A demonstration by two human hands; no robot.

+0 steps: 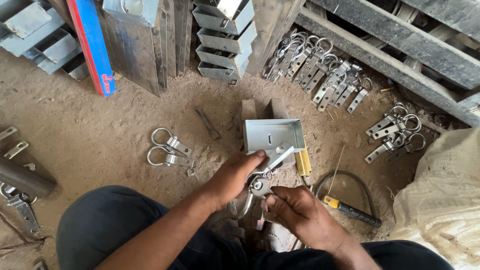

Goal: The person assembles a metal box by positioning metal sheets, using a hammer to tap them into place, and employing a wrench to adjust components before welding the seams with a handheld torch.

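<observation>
Ring latch [261, 186] — both hands, sandy workshop floor [100, 135]

- Two hands: the left hand [235, 176] and the right hand [300, 212], both on one ringed metal clasp [261, 184]
- One open sheet-metal box [274, 135] at the centre
- Two loose ringed clasps [169, 150] at nine o'clock of the box
- About five clasps in the small heap [395, 134] at three o'clock
- A row of clasps [315, 70] at one o'clock, too overlapped to count
- One yellow-handled tool [350, 211] at five o'clock
- One blue-and-red strip [92, 47] at ten o'clock
- One sack [442, 200]
</observation>
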